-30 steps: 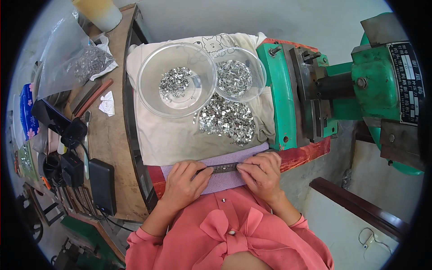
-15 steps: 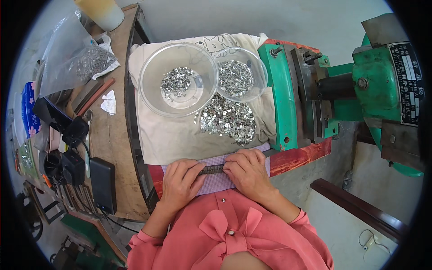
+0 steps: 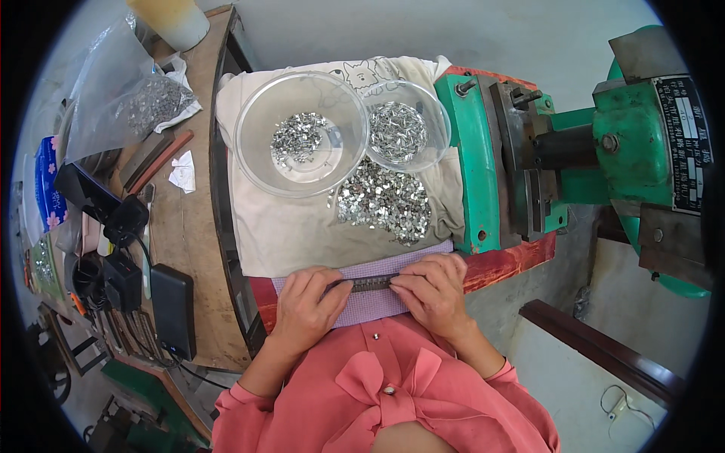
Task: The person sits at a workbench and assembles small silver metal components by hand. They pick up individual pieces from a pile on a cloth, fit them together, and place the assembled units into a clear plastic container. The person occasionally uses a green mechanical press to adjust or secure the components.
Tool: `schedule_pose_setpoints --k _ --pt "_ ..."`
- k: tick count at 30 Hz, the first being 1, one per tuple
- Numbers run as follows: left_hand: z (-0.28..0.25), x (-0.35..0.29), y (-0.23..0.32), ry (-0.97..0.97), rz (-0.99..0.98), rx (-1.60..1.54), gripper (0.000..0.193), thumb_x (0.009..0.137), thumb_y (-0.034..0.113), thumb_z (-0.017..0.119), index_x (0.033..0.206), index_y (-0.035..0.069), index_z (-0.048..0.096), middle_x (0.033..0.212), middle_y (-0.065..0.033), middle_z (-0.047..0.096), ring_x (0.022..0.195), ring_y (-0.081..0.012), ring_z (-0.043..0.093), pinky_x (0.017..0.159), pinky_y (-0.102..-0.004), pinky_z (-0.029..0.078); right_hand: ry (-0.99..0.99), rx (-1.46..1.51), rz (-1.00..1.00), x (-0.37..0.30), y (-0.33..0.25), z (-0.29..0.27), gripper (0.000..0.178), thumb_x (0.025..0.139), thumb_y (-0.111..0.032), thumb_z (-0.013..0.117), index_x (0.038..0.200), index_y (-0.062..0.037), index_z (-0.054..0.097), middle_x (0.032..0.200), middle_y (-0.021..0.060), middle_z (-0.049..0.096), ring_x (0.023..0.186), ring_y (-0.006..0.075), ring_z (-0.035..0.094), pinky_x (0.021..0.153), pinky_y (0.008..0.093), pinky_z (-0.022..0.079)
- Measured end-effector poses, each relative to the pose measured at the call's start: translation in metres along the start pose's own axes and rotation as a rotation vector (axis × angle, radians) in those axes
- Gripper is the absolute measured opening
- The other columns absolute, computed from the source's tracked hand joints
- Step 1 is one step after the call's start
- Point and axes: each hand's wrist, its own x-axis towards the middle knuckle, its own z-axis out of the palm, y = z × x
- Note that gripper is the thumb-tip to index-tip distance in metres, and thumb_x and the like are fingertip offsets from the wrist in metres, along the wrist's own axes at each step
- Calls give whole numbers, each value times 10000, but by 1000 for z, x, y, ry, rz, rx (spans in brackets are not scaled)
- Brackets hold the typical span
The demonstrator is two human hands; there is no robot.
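My left hand (image 3: pixel 306 302) and my right hand (image 3: pixel 436 293) both hold a dark, narrow toothed metal strip (image 3: pixel 372 284), one near each end, low over a purple woven mat (image 3: pixel 370 309). Fingers and thumbs are closed on it, and its ends are hidden under them. Beyond the mat a loose heap of small shiny metal pieces (image 3: pixel 385 202) lies on a pale cloth (image 3: pixel 276 234). A large clear plastic tub (image 3: pixel 249 162) holds some small metal bits. Beside it, a smaller clear bowl (image 3: pixel 438 143) holds thin silvery pins.
A green press machine (image 3: pixel 476 181) stands at the right edge of the bench. On the left, a wooden table (image 3: pixel 192 249) carries a black power bank (image 3: pixel 173 309), a plastic bag of grey bits (image 3: pixel 155 102) and red and brown bars (image 3: pixel 158 162). A dark red beam (image 3: pixel 596 351) lies lower right.
My right hand has slid a little to the right along the toothed strip, so more of its middle shows. My left hand has shifted only slightly.
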Motion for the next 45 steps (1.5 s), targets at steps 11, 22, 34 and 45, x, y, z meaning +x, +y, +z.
schedule_pose_setpoints --k 11,22,34,45 --pt "1 6 2 -37 14 2 211 715 40 780 893 80 673 991 -38 639 941 -244 632 772 -377 464 92 -70 33 -10 11 -15 203 742 -120 832 922 -148 742 955 -22 652 968 216 588 921 399 382" --pt "-5 2 -2 -41 -45 -89 309 706 75 822 969 72 660 996 -63 646 920 -283 630 777 -402 471 18 -79 -6 -20 11 -3 246 745 -142 835 974 -182 753 972 -30 632 990 210 580 915 418 387" --pt "-7 -7 -5 -94 9 -23 303 769 120 793 1067 139 738 1044 -27 634 980 -227 622 799 -368 467 34 -59 9 -17 12 -4 255 750 -139 832 990 -170 752 971 -23 622 986 212 581 919 416 386" --pt "-10 -11 -9 -20 -76 -76 340 693 86 832 1000 70 688 1033 -72 650 922 -290 627 781 -409 485 -8 -58 32 -16 12 -4 323 750 -217 838 1053 -151 748 1006 -3 624 1029 239 563 944 429 372"
